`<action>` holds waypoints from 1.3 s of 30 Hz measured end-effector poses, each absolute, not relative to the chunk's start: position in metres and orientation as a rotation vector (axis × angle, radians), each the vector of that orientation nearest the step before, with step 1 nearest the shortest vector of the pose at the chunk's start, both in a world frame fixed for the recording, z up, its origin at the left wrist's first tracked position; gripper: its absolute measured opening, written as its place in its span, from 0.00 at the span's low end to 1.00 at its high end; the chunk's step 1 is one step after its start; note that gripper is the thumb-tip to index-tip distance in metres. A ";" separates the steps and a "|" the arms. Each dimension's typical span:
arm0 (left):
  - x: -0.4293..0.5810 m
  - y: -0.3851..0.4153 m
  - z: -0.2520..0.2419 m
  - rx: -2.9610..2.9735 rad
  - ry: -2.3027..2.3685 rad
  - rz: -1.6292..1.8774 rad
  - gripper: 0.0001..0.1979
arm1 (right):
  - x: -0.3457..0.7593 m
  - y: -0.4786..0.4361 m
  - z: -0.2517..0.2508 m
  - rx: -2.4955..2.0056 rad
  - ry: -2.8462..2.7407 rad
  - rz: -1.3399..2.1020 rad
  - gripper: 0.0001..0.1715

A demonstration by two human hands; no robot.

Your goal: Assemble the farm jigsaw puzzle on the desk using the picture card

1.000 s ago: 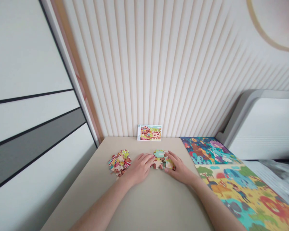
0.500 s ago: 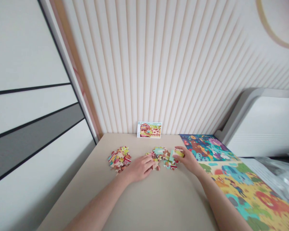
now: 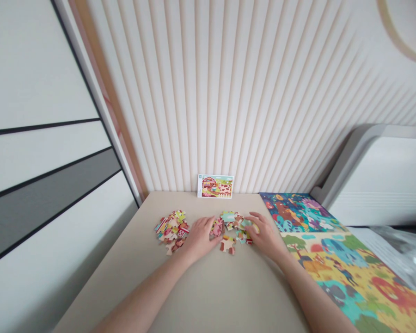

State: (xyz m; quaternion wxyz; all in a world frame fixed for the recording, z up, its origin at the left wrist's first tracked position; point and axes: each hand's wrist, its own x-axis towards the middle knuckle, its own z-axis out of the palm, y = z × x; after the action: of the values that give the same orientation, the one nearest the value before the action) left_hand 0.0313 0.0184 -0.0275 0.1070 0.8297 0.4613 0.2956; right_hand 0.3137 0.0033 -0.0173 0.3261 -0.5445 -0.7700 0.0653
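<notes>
- Our left hand (image 3: 201, 238) lies open, fingertips touching a pink jigsaw piece (image 3: 217, 227) at centre.
- Our right hand (image 3: 265, 238) curls over a pale green piece (image 3: 250, 225); we cannot tell if it grips.

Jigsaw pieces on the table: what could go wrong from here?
The right hand works beside the colourful printed board, so a nudged piece could slide onto its busy pattern and be hard to spot. The left hand sits between the left pile of pieces and the central cluster, so the groups might get mixed. The loose piece could be knocked aside.
</notes>
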 end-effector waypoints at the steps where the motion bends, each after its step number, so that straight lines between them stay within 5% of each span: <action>1: 0.032 0.019 -0.029 2.425 1.333 0.865 0.32 | 0.303 -0.003 -0.013 -1.362 -2.065 0.186 0.18; 12: 0.040 0.011 -0.017 2.245 0.924 0.952 0.21 | 0.258 -0.030 0.000 -1.162 -2.305 0.252 0.30; 19: 0.043 -0.001 -0.006 1.995 0.881 0.967 0.20 | 0.260 -0.031 0.006 -1.088 -2.196 0.428 0.13; 29: 0.019 0.026 -0.010 1.692 1.143 1.319 0.13 | 0.263 -0.032 0.006 -1.069 -2.441 0.266 0.19; 39: 0.005 0.038 -0.019 1.791 1.189 1.259 0.16 | 0.245 -0.023 0.002 -1.282 -2.281 0.108 0.12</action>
State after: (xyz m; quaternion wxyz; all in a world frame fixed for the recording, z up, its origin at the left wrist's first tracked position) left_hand 0.0054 0.0377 -0.0187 0.3194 0.6813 0.4522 0.4789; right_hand 0.2451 -0.0228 0.0019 0.2583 -0.4730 -0.8414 0.0398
